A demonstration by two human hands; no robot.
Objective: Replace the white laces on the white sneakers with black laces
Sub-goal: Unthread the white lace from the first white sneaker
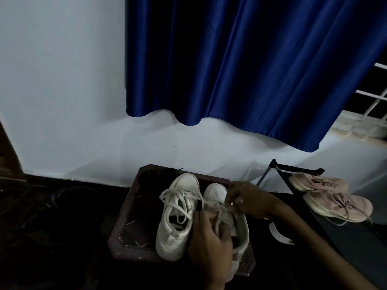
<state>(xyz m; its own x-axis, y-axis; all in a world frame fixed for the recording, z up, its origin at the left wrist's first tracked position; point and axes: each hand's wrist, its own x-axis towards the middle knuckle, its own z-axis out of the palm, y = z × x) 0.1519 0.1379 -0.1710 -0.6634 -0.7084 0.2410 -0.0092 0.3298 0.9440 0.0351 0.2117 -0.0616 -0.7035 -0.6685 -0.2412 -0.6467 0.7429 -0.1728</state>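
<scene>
Two white sneakers stand side by side on a dark wooden tray-like stool [125, 222]. The left sneaker [178, 218] has loose white laces [176, 197] looped over its tongue. My left hand [211, 245] covers the opening of the right sneaker [217, 193] and grips its white lace. My right hand [247, 200] pinches the same lace over the shoe's lacing area. A dark heap at the tray's far left corner [150, 174] may be black laces; it is too dim to tell.
A pair of pink sneakers [326, 195] lies on a black rack [293, 170] at the right. A blue curtain [251, 59] hangs over the white wall behind. A white barred window [374, 101] shows at the far right. The floor is dark.
</scene>
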